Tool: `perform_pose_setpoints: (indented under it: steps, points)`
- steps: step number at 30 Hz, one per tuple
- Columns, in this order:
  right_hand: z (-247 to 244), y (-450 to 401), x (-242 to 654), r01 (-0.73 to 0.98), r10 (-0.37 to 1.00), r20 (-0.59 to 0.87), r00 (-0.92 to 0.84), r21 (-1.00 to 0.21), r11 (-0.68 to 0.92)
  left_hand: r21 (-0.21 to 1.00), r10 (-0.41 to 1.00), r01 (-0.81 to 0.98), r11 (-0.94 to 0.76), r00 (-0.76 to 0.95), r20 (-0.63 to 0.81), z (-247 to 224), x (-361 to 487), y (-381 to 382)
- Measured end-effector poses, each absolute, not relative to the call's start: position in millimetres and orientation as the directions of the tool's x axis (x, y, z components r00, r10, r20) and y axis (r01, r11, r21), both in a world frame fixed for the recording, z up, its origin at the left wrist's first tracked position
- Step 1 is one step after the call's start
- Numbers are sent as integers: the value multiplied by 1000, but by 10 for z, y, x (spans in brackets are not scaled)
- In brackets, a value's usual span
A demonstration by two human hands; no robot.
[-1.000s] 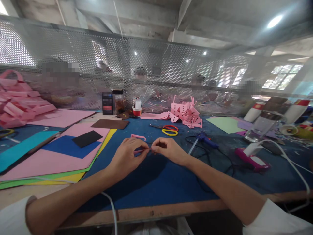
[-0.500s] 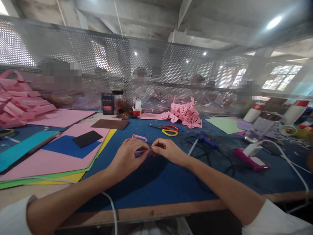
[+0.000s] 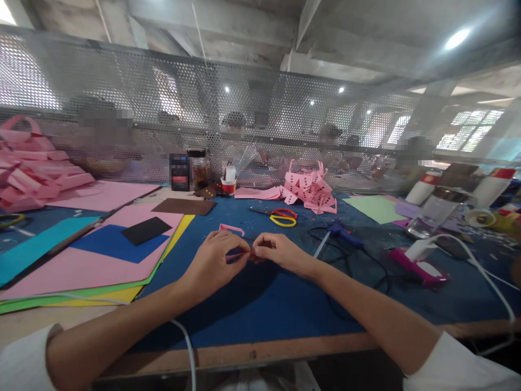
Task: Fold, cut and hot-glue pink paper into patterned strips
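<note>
My left hand (image 3: 214, 259) is closed, thumb and fingertips pinching a thin pink strip (image 3: 233, 256) just above the blue table covering. Against its fingertips, my right hand (image 3: 280, 251) is also pinched shut at the strip's end. The fingers hide most of what lies between them. Behind my left hand a folded pink strip (image 3: 232, 228) shows; whether it joins the held piece I cannot tell. Scissors (image 3: 284, 217) with red and yellow handles lie beyond my hands. A blue glue gun (image 3: 344, 234) rests on its side to the right.
Coloured sheets (image 3: 122, 271) are stacked at left, with a heap of pink strips (image 3: 36, 174) behind. Dotted pink pieces (image 3: 309, 187) are piled at the back. A glass jar (image 3: 437, 212), a magenta device (image 3: 421, 266) and cables stand right. A perforated screen (image 3: 268, 98) runs along the back.
My hands stay pinched together in nearly the same place. The right fingers have shifted very slightly; nothing else has visibly moved.
</note>
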State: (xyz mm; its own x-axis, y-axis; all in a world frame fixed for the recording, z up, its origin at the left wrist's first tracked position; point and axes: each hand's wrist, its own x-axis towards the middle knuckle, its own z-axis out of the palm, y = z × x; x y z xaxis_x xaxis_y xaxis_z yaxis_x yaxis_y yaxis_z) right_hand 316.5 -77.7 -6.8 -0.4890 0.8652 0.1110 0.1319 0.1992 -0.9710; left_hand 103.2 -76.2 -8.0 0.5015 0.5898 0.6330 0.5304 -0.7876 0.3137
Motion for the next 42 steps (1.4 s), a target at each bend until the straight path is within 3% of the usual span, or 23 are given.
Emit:
perform_pose_setpoints:
  steps: [16,21,23,26,29,35,42]
  points:
    - [-59,-775,3149,113,843,10,-538,-990,84,303,589,537,-787,509,627,-67,1048,-800]
    - [-54,-785,3141,142,843,28,-537,-982,124,319,595,528,-787,514,617,-66,1047,-793]
    - [-50,-804,3131,165,874,113,-472,-963,214,335,609,536,-775,492,622,-56,1044,-781]
    - [-32,-849,3119,297,858,404,-318,-817,495,369,639,557,-744,432,637,-37,1039,-763]
    - [-8,-894,3117,445,720,621,-311,-574,687,411,678,572,-710,396,619,-18,1034,-754]
    - [-38,-904,3120,573,593,676,-437,-299,763,507,745,558,-657,381,547,23,1045,-770]
    - [-102,-874,3127,597,555,698,-452,-227,770,516,745,549,-657,370,555,-13,1044,-755]
